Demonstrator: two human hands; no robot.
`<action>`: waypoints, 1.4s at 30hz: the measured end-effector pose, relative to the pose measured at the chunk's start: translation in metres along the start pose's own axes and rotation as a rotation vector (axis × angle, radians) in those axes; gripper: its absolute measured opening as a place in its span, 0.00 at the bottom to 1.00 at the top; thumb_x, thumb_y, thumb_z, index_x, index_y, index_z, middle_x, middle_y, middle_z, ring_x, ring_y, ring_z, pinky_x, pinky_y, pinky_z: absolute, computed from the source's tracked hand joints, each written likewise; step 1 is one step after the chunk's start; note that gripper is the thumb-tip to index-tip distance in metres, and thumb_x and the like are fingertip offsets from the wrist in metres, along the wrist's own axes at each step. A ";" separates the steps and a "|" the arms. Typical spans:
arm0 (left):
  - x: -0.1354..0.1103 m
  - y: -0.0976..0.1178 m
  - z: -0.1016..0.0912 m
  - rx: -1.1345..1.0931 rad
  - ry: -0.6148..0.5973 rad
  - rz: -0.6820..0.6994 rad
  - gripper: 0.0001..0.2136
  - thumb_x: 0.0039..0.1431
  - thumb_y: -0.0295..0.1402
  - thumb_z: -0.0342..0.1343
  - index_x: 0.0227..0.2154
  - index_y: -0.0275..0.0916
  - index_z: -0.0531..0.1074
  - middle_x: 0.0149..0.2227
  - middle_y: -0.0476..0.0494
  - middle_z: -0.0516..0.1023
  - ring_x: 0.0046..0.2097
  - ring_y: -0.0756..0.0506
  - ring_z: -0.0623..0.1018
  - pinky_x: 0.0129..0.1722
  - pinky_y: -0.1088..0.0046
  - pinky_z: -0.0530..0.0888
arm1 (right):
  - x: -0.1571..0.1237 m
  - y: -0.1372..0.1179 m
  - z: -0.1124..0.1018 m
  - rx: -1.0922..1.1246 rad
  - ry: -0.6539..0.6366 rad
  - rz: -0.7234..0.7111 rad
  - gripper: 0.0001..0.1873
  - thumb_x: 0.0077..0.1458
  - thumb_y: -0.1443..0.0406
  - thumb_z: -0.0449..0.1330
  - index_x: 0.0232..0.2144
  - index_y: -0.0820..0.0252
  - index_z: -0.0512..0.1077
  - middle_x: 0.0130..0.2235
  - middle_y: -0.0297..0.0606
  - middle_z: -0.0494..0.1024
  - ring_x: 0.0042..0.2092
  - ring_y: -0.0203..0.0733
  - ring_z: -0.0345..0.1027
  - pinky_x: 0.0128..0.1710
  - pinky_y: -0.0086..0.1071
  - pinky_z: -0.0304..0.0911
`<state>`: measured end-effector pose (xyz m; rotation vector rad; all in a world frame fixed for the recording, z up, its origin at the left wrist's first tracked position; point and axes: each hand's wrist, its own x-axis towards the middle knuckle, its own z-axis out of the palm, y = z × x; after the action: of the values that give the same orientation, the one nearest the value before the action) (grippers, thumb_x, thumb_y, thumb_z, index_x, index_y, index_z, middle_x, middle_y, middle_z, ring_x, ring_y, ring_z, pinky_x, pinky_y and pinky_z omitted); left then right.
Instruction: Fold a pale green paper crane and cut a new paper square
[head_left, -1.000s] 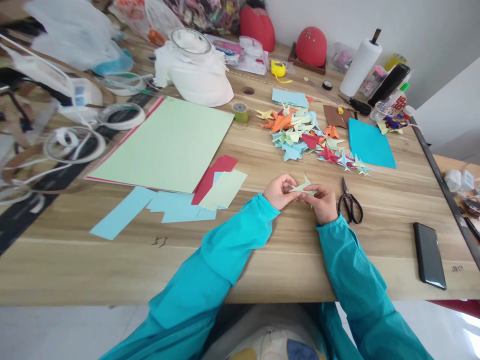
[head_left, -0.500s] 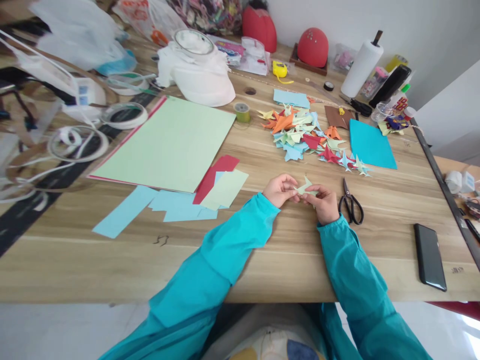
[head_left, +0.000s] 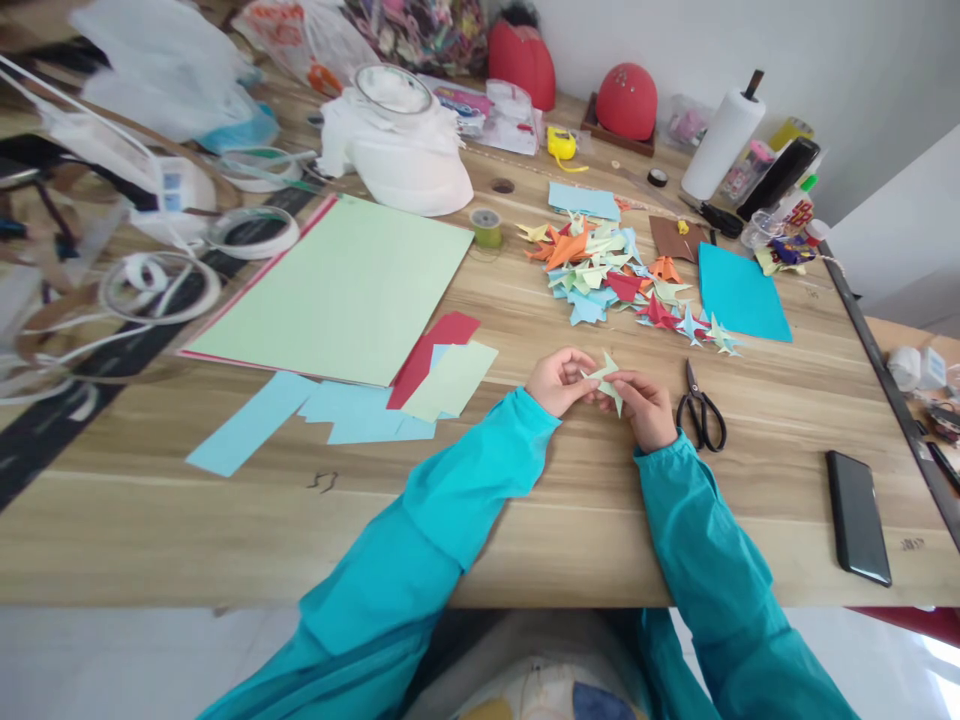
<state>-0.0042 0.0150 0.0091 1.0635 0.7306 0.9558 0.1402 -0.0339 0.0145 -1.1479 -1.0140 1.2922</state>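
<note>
Between my hands is a small pale green folded-paper figure point(head_left: 606, 378) with pointed tips, like the ones in the pile. My left hand point(head_left: 561, 380) pinches it from the left, and my right hand point(head_left: 643, 402) grips its right side between thumb and fingers. Some of the fingertips are hidden behind the paper. Just beyond lies a heap of folded-paper figures point(head_left: 589, 265) in orange, green, blue and red, with a row of them trailing to the right. Black-handled scissors point(head_left: 701, 408) rest on the wood beside my right hand.
Left of my hands lie cut paper strips point(head_left: 251, 422) and a large green sheet point(head_left: 352, 290). A spool of thread point(head_left: 487, 228) stands behind them. On the right are a turquoise paper square point(head_left: 742, 290) and a phone point(head_left: 859, 515). Tape rolls and cables point(head_left: 157, 288) crowd the far left.
The green paper figure has turned between my fingers, and its points now spread up and down. Both hands stay in nearly the same place.
</note>
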 end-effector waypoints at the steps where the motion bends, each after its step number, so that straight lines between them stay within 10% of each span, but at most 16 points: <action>1: 0.000 0.000 -0.001 0.000 0.004 0.006 0.20 0.35 0.37 0.67 0.29 0.34 0.64 0.21 0.51 0.73 0.20 0.52 0.73 0.23 0.76 0.70 | 0.000 0.000 -0.001 -0.002 -0.005 -0.001 0.12 0.45 0.58 0.62 0.32 0.59 0.74 0.24 0.34 0.77 0.25 0.37 0.70 0.26 0.32 0.66; 42: -0.004 0.003 0.005 -0.001 -0.035 -0.113 0.23 0.31 0.28 0.68 0.33 0.33 0.64 0.19 0.50 0.75 0.20 0.50 0.74 0.22 0.74 0.72 | 0.000 0.001 -0.003 -0.085 -0.049 -0.047 0.11 0.43 0.62 0.64 0.33 0.58 0.75 0.22 0.33 0.75 0.24 0.36 0.68 0.25 0.31 0.62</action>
<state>-0.0028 0.0102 0.0137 1.0250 0.7536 0.8384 0.1428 -0.0346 0.0132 -1.1544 -1.1350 1.2555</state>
